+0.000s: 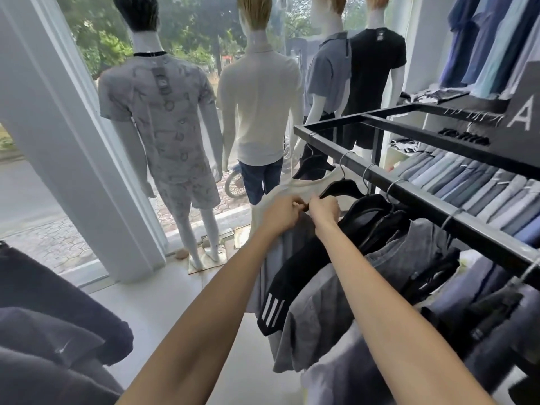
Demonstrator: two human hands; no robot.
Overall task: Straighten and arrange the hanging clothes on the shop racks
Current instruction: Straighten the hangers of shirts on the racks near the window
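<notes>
Cream shirt (289,188) at rack (321,143) end, left hand (282,213), right hand (323,210) pinching, floor (163,305) beside

Both arms are extended, the left hand (282,213) and right hand (324,210) held together, pinched on the end of the black hanger (342,187).

Four mannequins stand backs-turned at the window across the upper frame: patterned grey set (163,112), cream shirt (260,97), grey-blue polo (327,74), black tee (377,59). A white pillar (58,141) slants at left; trees (96,30) show outside.
</notes>
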